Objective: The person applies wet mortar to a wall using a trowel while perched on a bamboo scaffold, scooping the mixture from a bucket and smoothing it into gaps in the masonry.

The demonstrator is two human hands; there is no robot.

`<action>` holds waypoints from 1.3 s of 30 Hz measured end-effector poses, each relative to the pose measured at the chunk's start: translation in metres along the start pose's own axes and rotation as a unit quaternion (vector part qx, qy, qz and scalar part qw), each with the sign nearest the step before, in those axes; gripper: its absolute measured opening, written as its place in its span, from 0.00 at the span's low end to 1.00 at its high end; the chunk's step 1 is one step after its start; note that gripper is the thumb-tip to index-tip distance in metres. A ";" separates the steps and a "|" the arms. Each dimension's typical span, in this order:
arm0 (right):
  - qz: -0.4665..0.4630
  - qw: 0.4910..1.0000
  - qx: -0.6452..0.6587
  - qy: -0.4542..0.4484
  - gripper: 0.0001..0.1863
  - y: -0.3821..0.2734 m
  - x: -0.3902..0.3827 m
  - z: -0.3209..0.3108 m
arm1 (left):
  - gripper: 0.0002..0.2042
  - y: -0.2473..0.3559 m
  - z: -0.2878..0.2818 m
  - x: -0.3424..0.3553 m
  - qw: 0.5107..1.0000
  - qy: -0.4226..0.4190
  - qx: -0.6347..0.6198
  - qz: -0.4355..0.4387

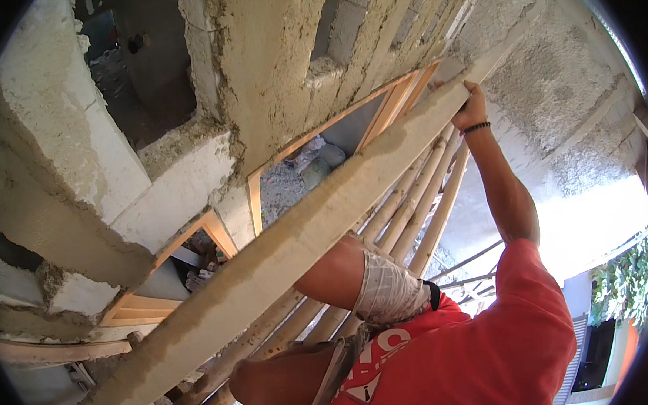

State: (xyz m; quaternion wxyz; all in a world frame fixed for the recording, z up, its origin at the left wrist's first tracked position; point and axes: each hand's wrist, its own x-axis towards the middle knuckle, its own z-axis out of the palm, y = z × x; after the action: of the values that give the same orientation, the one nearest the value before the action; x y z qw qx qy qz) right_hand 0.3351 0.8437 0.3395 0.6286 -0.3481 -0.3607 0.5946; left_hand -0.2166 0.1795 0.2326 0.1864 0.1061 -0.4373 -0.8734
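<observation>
A long, straight, pale board (298, 260) runs slantwise across the view, from the lower left to the upper right. Wet grey-brown mortar smears its upper edge. Near its upper right end my right hand (472, 106) is closed around it, with the arm stretched out and a dark bracelet at the wrist. My left hand does not show. Behind the board is a rough plastered wall (271, 65) with wooden-framed openings (256, 207).
Below me, bamboo poles (420, 204) lie side by side under my bent bare legs (336, 276). A large dark opening (142, 72) breaks the wall at upper left. Rough grey plaster (577, 90) covers the surface at right, and green leaves (625, 280) show at lower right.
</observation>
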 end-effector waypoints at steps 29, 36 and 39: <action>0.131 0.981 0.040 0.136 0.18 0.247 0.260 -0.194 | 0.24 -0.223 0.018 -0.077 0.969 -0.012 0.122 -0.215; 0.172 0.979 0.019 0.104 0.23 0.262 0.308 -0.207 | 0.27 -0.248 0.050 -0.120 0.964 -0.039 0.098 -0.243; 0.177 0.981 0.010 0.082 0.22 0.268 0.325 -0.214 | 0.27 -0.259 0.054 -0.104 0.949 -0.023 0.127 -0.286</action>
State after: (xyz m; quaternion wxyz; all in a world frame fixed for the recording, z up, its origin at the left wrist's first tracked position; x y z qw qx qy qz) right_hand 0.3985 1.1804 0.0141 0.5439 -0.4480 -0.2349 0.6696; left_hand -0.2011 0.4044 0.0587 -0.0970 0.2292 -0.5001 -0.8295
